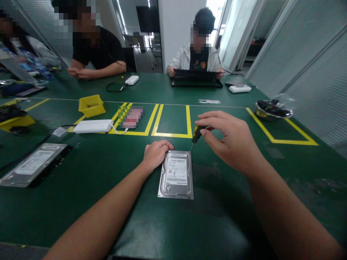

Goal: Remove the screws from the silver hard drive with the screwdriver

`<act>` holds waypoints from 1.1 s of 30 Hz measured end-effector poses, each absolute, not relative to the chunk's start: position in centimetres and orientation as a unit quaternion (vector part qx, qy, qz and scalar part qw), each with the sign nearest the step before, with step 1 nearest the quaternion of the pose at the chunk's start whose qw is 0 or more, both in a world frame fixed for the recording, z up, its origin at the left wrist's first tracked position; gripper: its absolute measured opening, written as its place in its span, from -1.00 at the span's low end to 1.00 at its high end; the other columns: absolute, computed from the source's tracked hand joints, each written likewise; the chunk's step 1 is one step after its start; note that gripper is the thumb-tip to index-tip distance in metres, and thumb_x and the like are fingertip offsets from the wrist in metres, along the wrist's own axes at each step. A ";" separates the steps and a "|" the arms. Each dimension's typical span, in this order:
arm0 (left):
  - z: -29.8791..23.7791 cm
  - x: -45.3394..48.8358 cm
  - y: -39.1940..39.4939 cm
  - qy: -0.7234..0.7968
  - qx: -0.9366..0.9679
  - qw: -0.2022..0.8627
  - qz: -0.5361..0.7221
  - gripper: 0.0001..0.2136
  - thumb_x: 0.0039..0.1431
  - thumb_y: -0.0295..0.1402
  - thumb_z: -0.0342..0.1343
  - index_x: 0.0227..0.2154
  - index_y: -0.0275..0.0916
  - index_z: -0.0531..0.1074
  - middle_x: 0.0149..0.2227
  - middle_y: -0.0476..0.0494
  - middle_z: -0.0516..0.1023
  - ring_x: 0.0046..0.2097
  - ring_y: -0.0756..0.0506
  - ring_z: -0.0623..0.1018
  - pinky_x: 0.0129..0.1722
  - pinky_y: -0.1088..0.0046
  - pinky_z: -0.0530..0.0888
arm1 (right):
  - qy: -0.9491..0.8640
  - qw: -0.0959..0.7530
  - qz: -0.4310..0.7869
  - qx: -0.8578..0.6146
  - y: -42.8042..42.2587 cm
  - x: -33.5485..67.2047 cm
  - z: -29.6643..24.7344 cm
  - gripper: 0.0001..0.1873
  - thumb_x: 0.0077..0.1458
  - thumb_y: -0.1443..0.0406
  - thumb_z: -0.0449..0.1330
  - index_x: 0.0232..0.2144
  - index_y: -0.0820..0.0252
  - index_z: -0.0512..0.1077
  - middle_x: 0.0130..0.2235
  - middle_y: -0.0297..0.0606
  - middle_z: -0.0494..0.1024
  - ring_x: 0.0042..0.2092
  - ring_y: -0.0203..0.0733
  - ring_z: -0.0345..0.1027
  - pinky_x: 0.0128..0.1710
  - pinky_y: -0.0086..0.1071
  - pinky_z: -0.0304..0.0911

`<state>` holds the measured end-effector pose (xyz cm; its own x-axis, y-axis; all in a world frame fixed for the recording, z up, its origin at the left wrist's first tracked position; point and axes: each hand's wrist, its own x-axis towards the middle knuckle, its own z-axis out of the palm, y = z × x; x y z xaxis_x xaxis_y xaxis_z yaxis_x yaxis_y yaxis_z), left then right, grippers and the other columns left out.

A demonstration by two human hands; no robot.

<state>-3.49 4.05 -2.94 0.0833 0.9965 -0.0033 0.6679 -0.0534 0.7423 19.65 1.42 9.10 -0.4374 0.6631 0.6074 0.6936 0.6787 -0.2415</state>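
A silver hard drive point(177, 189) with a white label lies flat on the green table before me. My left hand point(155, 155) holds it at the far left corner, fingers bent around the edge and partly hidden. My right hand point(227, 139) grips a screwdriver point(198, 134) with a dark and yellow handle between thumb and fingers. The screwdriver tilts, and its thin shaft points down at the drive's far right corner; whether the tip sits in a screw is too small to tell.
Another hard drive point(32, 162) lies at the left. A white power bank point(93, 126) with a cable and a yellow bin point(91, 105) stand beyond it. At the right is a metal bowl point(273, 111) of dark parts. Several people sit across the table point(151, 224), one holding a black panel point(196, 78).
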 end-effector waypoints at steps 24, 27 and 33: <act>-3.0 -3.5 4.1 0.617 0.676 0.297 0.270 -0.71 0.13 -0.38 -0.07 -0.39 -0.09 0.59 -0.29 0.05 0.66 -0.13 -0.15 0.57 -0.12 0.32 0.39 | -0.857 0.318 -0.069 -0.400 1.6 19.6 8.7 -0.71 0.25 0.37 0.11 -0.06 0.32 0.55 -0.14 -0.08 0.49 -0.13 -0.13 0.39 -0.12 -0.26 0.36; -3.0 -3.5 4.1 0.617 0.677 0.297 0.271 -0.71 0.13 -0.38 -0.07 -0.39 -0.10 0.59 -0.29 0.05 0.66 -0.13 -0.15 0.57 -0.13 0.32 0.38 | -0.859 0.325 -0.058 -0.391 1.5 19.5 8.8 -0.69 0.24 0.43 0.10 -0.02 0.34 0.52 -0.09 -0.11 0.56 -0.06 -0.13 0.44 -0.04 -0.26 0.37; -3.0 -3.5 4.1 0.620 0.674 0.297 0.269 -0.71 0.14 -0.38 -0.08 -0.38 -0.09 0.59 -0.29 0.06 0.66 -0.15 -0.15 0.57 -0.16 0.32 0.37 | -0.851 0.357 -0.056 -0.381 1.5 19.7 8.6 -0.75 0.18 0.47 0.13 -0.13 0.34 0.55 -0.08 -0.19 0.61 -0.04 -0.09 0.50 0.01 -0.23 0.39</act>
<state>-3.50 4.09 -3.03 0.0851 0.9964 -0.0056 0.6763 -0.0536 0.7347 19.67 1.55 8.56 -0.4548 0.6075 0.6512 0.6881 0.7039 -0.1761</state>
